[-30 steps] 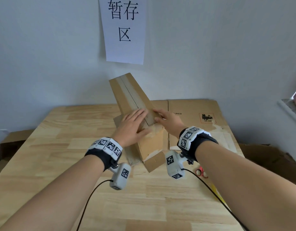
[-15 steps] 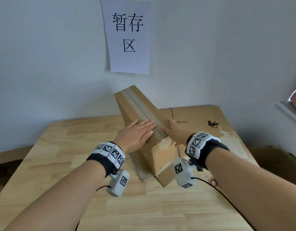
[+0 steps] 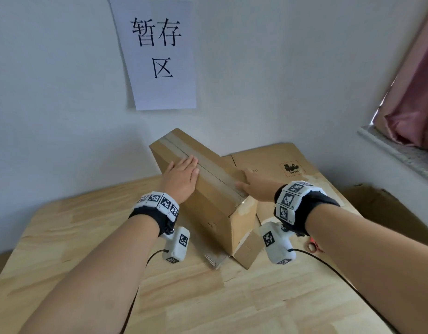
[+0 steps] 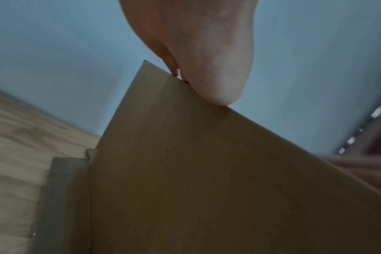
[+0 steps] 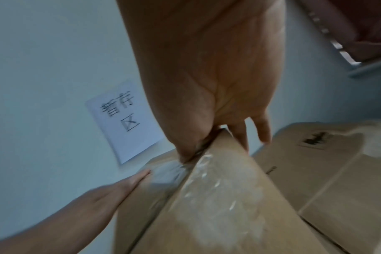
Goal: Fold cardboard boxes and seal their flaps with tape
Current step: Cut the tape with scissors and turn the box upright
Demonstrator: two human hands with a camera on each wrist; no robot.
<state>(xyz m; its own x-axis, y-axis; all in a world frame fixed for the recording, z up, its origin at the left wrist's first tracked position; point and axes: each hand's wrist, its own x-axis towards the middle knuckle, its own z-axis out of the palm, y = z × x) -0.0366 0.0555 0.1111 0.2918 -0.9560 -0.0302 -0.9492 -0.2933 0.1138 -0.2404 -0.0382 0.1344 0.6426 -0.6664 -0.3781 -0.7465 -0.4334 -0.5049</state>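
Observation:
A brown cardboard box (image 3: 209, 203) stands tilted on the wooden table (image 3: 87, 237), far end raised. Clear tape (image 3: 203, 165) runs along its top seam and wrinkles down the near end face (image 5: 220, 197). My left hand (image 3: 181, 175) lies flat on the left half of the top, fingers straight and pressing. My right hand (image 3: 254, 186) grips the box's right top edge, thumb on the taped top, fingers down the far side. In the left wrist view only the heel of my left hand (image 4: 207, 60) shows, against the box's side (image 4: 185, 171). The right wrist view shows my right hand (image 5: 207, 68) straddling that edge.
Flattened cardboard sheets (image 3: 280, 162) lie behind the box at the back right. A red-handled tool (image 3: 313, 245) peeks out under my right forearm. A loose strip (image 3: 214, 259) lies under the box's near corner. A paper sign (image 3: 160, 56) hangs on the wall. A window sill (image 3: 401, 150) is at the right.
My left hand has slid up along the top of the box toward its far end. My right hand has shifted onto the right top edge. The view has tipped upward.

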